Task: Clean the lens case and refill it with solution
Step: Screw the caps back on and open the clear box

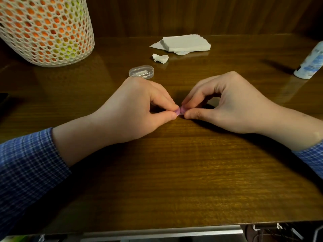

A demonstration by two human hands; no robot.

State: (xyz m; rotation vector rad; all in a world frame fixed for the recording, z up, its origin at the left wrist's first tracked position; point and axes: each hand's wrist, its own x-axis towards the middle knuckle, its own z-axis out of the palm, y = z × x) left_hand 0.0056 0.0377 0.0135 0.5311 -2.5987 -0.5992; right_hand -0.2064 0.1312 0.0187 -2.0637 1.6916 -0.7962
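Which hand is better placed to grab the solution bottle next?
Right, probably. The solution bottle stands at the table's right edge, nearer the right hand; the left hand could hold the purple case.

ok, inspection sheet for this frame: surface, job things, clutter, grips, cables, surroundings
Surface: wooden table, glossy.
Job's things: purple lens case mostly hidden between fingertips; solution bottle far right; napkin stack at back.
Clutter: crumpled tissue; clear plastic box; mesh basket back left.
Grips: left hand and right hand both pinch the case.
Cables: nothing seen on the table.
Surroundings: wood panel wall.
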